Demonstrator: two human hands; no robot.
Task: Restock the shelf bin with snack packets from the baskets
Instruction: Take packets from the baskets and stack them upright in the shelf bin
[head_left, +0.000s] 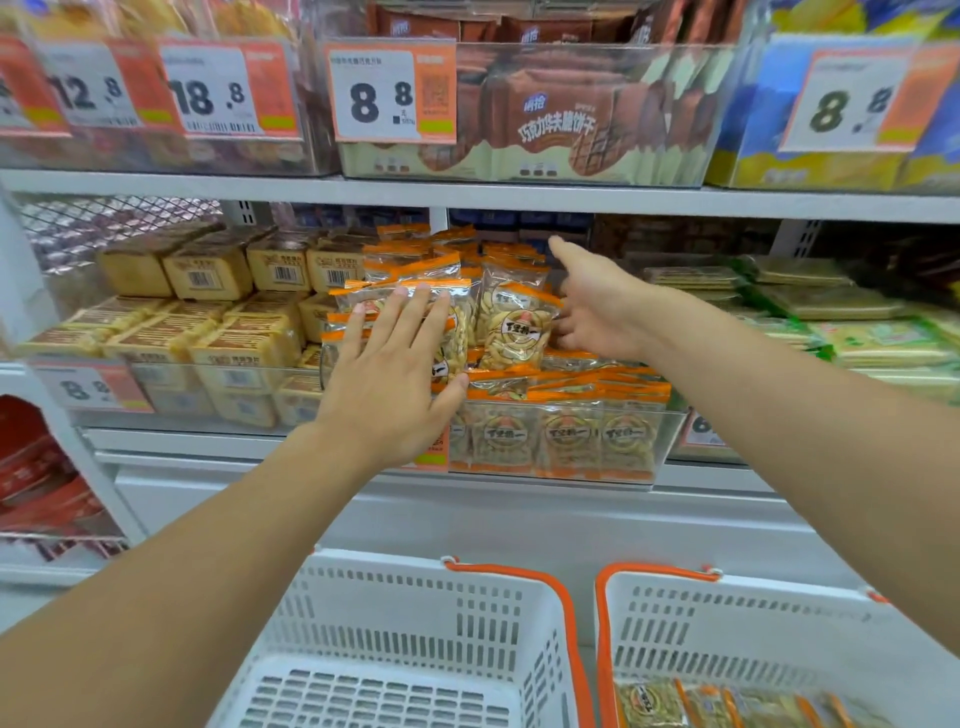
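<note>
A clear shelf bin (660, 447) on the middle shelf is heaped with orange-edged snack packets (511, 325). My left hand (395, 374) lies flat with straight fingers against the left side of the upright packets. My right hand (592, 296) reaches in on the pile's right side, fingers spread and open, its palm beside an upright packet. Below stand two white baskets with orange handles. The left basket (415, 613) shows only its slotted bottom. The right basket (737, 623) holds several of the same packets (727, 704) at its bottom.
Yellow boxed snacks (208, 312) fill the bin to the left, green flat packs (831, 322) the bin to the right. The upper shelf (467, 189) hangs close above the pile, with brown biscuit packs (561, 119) and price tags on it.
</note>
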